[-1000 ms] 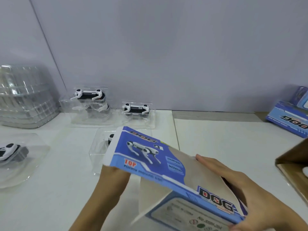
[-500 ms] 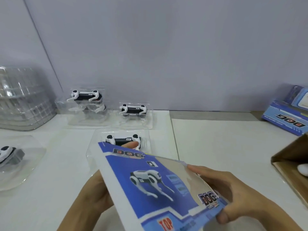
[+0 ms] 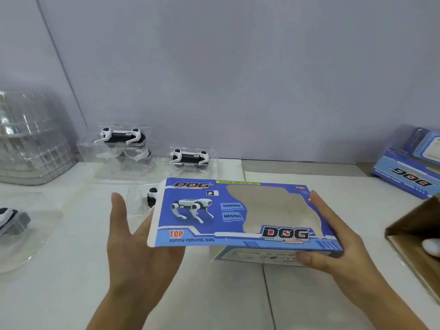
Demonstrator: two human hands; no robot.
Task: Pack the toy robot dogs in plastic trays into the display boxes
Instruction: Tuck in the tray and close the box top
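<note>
Blue display box [image 3: 240,213] at 6 o'clock; right hand [image 3: 333,248] grips its end; left hand [image 3: 133,241] open-palmed beneath it.

The box [image 3: 240,213] hides most of the tray [image 3: 140,206] behind it; only the dog's [image 3: 152,197] end shows at 9 o'clock. The left hand's [image 3: 135,239] fingers lie under the box. The carton [image 3: 414,236] and left-edge tray [image 3: 28,225] are cut off.
</note>
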